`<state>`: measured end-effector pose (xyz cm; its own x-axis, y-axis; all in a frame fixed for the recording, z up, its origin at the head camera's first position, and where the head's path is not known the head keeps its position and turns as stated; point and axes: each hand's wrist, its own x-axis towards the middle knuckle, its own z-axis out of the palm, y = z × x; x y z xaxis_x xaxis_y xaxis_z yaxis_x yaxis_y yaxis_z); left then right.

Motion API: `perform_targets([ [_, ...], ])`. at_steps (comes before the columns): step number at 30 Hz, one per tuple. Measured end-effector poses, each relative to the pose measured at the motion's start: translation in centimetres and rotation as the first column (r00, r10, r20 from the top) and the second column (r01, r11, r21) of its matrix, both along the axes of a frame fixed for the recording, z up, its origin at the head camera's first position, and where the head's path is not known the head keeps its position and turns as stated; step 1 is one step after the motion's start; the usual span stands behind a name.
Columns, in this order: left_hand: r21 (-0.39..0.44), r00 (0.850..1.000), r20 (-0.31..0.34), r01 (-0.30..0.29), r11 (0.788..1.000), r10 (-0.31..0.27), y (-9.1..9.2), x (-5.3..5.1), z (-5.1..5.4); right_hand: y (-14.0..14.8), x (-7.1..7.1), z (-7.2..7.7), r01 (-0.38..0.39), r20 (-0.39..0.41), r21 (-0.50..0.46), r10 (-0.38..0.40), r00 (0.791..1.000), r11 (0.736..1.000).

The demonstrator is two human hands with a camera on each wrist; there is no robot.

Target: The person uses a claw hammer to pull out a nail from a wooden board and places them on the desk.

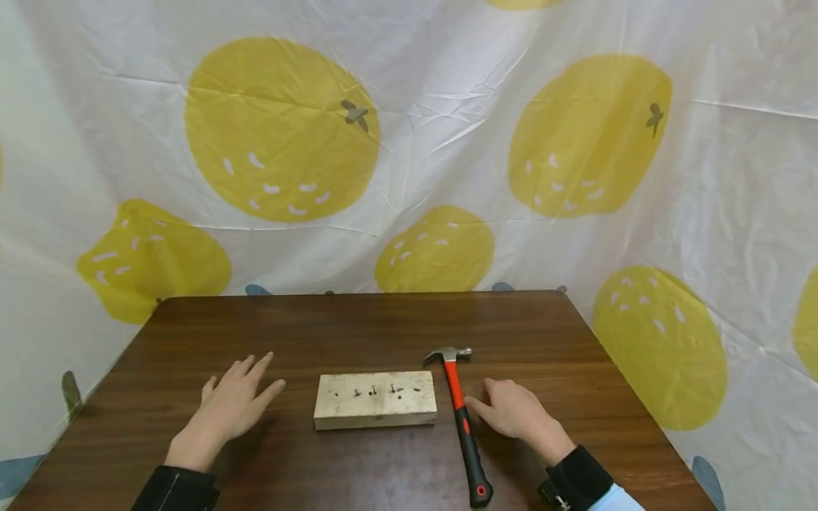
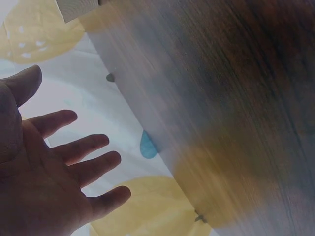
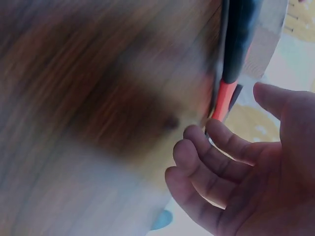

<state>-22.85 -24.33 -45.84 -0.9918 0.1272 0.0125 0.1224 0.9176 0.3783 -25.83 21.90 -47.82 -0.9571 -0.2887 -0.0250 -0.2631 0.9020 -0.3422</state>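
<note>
A pale wooden block [image 1: 377, 415] lies on the brown table, with several nails [image 1: 374, 389] standing up or lying on its top. Right of it is a claw hammer [image 1: 471, 451], its metal head toward the back and its red and black handle toward me. My left hand [image 1: 224, 408] is left of the block with its fingers spread, holding nothing. Just right of the hammer's handle is my right hand [image 1: 514, 410], its fingers loosely bent and nothing in them. In the right wrist view the fingertips are close to the hammer [image 3: 241, 44]; whether they touch it I cannot tell.
The wooden table [image 1: 287, 333] has its far edge against a white curtain [image 1: 441, 149] printed with yellow fruit. The same cloth hangs along the table's left and right sides.
</note>
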Motion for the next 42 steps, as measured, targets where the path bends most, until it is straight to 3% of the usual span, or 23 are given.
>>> perform_targets([
  [16,0.003,1.0,0.017,0.002,1.0,-0.002,0.3,0.0,-0.3,-1.7,2.2,0.3,-0.103,0.202,0.123,0.077,0.976,0.987],
  [26,0.024,1.0,0.008,-0.004,1.0,0.004,0.5,0.1,-0.3,-2.2,2.3,0.3,-0.136,0.153,0.178,0.109,0.982,0.975],
  [42,0.022,1.0,0.015,-0.004,1.0,0.004,0.7,0.1,-0.3,-1.8,1.7,-0.1,-0.022,0.154,0.118,0.003,0.988,0.993],
])
